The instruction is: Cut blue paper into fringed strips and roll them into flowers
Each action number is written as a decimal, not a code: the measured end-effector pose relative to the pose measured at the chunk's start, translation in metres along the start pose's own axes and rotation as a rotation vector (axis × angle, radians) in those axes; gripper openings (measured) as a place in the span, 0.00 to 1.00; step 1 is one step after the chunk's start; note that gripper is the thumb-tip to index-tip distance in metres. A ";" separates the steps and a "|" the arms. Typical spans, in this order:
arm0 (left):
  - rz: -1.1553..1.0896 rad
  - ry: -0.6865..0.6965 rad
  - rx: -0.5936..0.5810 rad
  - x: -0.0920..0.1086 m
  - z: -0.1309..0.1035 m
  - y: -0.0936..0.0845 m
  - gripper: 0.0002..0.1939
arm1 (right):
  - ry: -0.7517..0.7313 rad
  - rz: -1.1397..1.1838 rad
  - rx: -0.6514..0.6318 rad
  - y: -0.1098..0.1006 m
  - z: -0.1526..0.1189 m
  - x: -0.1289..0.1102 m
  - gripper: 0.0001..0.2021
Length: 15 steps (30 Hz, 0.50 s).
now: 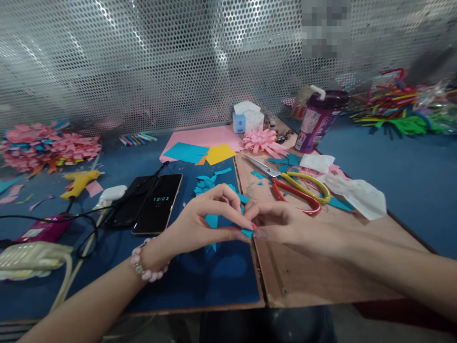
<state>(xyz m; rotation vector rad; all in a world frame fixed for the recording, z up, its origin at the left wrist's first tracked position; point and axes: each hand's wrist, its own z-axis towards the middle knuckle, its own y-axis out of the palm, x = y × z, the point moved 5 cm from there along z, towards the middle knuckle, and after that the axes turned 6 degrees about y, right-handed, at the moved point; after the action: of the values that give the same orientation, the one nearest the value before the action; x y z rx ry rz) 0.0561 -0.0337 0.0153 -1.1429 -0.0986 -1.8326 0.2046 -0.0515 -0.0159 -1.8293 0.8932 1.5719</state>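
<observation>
Between the fingertips of both hands is a small blue paper strip (246, 233), partly covered by the fingers. My left hand (209, 216), with a pink bead bracelet on its wrist, pinches it from the left. From the right, my right hand (276, 223) pinches the same strip. Behind and below my left hand lies a blue paper flower (205, 185), with more blue paper partly hidden by the fingers. Scissors (274, 174) with red and yellow handles rest open on the bare wood beyond my right hand.
A phone (157, 205), a yellow glue gun (79, 183) and cables lie left. Blue (185, 151) and yellow sheets (220, 154) sit on pink paper behind. A tissue box (247, 117), pink paper flower (263, 140), purple cup (317, 121) and crumpled tissues (360, 193) stand or lie rightward.
</observation>
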 end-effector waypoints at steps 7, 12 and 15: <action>0.033 0.006 0.009 -0.001 0.000 -0.002 0.12 | -0.065 -0.108 0.015 0.000 -0.001 -0.005 0.09; 0.000 0.004 0.083 0.003 0.001 -0.006 0.10 | -0.423 -0.495 0.314 -0.009 -0.015 -0.020 0.08; -0.024 -0.022 0.097 0.005 0.001 -0.006 0.09 | -0.657 -0.682 0.421 -0.005 -0.025 -0.026 0.13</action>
<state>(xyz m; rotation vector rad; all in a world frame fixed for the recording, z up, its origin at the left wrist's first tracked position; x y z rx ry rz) 0.0520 -0.0328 0.0219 -1.0985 -0.2120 -1.8166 0.2216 -0.0638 0.0139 -1.0354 0.2172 1.2703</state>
